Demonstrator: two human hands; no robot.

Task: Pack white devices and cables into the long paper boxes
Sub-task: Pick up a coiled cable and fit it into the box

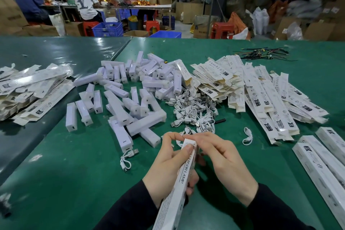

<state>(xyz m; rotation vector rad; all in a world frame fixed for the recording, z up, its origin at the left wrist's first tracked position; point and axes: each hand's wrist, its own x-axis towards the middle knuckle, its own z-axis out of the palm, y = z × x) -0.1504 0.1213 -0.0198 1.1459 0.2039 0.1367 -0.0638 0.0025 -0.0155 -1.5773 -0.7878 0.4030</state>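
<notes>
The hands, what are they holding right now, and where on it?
The left hand grips a long paper box around its upper half; the right hand pinches its far end, fingertips at the flap.

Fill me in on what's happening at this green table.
A person is packing at the table. The left hand grips a long box along its body, while the right hand works at its far end, where a cable shows. Ahead lie heaps of white devices, loose cables and flat boxes. Filled-looking boxes lie at the right.
</notes>
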